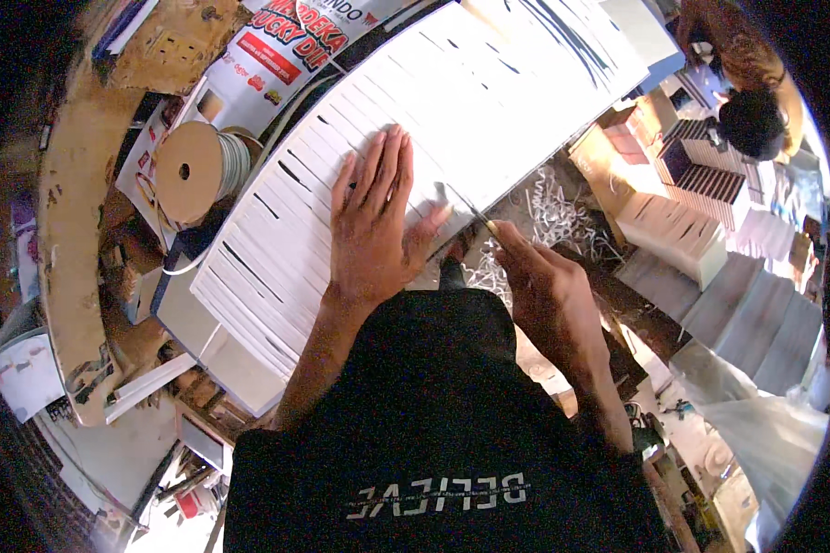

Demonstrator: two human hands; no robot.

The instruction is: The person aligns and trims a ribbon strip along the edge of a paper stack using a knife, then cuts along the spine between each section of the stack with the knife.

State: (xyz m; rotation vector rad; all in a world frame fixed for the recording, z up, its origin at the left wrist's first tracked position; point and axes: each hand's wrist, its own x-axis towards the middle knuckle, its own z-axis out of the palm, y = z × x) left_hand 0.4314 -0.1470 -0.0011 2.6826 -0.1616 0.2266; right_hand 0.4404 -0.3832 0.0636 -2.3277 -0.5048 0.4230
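A long row of white paper booklets [443, 101], packed edge to edge with thin dark gaps between some of them, runs slantwise across the bench in front of me. My left hand [371, 226] lies flat on top of the row, fingers stretched out and thumb toward the right. At the row's near right edge, my right hand [551, 288] is closed around what looks like a thin-bladed knife [478, 215]. Its narrow blade points up and left over the paper, close to my left thumb. The handle is mostly hidden in my fingers.
A spool of pale cord [186, 173] and a printed banner [281, 51] are on the left, beside a wooden board [74, 240]. Curly paper trimmings [549, 221] lie below the right edge. Booklet stacks [673, 235], grey sheets [742, 309] and another person [756, 101] are further right.
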